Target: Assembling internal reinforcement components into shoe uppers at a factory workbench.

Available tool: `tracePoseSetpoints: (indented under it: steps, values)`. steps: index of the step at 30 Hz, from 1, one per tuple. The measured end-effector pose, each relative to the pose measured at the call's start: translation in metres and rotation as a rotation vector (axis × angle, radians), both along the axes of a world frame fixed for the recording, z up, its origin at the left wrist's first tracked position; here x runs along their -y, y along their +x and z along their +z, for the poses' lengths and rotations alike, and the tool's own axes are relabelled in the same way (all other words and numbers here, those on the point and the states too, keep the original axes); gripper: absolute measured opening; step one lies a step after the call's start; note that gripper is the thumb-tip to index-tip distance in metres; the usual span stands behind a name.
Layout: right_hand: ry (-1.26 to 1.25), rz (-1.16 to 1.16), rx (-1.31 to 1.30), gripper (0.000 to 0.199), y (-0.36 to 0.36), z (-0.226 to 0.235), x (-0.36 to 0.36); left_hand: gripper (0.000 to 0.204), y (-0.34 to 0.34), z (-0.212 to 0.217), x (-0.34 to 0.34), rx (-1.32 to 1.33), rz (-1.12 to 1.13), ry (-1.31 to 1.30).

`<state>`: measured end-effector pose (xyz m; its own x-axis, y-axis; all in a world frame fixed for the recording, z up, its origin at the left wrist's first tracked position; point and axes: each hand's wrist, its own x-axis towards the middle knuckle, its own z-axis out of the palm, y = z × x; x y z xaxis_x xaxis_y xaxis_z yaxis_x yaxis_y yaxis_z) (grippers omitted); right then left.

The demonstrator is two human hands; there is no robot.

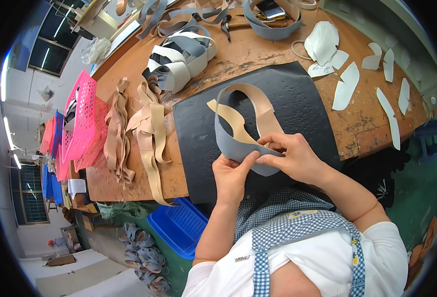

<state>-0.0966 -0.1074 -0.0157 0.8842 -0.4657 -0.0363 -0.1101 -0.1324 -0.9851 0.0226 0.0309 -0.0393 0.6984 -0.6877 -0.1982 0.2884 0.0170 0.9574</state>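
Observation:
Both of my hands pinch a curved leather strip (234,147), grey on its outer side and tan on its inner side. The strip stands on edge in a loop above a black mat (198,133). Its near part is gripped by my left hand (232,174), thumb on the grey face and fingers mostly hidden below. My right hand (295,154) holds the same part just to the right, with its thumb close to the left thumb and its fingers over the upper edge. The far part of the loop curves away and rests over the mat.
Tan strips (151,128) lie left of the mat, beside a pink perforated basket (92,123). Behind are a bundle of grey and white strips (189,52) and a grey coil (270,32) around a phone. White pattern pieces (346,86) lie right. A blue crate (176,227) sits below the table.

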Motion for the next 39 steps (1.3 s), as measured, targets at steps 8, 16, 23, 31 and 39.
tracePoseSetpoints:
  steps: [8,16,23,31,39]
  values:
    - [0.035,0.033,-0.037,0.022,-0.008,-0.004,0.001,0.023,0.014,0.007,-0.004,-0.057,-0.038,-0.041]
    - [-0.097,0.034,-0.057,0.018,-0.007,0.003,0.001,0.022,0.008,0.006,-0.004,-0.119,0.007,-0.036]
    - [0.057,0.055,-0.089,0.017,-0.004,-0.001,0.002,0.024,0.000,0.002,-0.006,-0.082,-0.048,-0.002]
    - [0.008,0.048,-0.099,0.018,-0.012,0.001,-0.010,0.019,0.014,0.003,-0.007,-0.186,0.036,0.023]
    - [0.049,0.053,-0.064,0.023,-0.001,0.003,-0.001,0.017,0.002,0.003,-0.009,-0.138,0.014,-0.006]
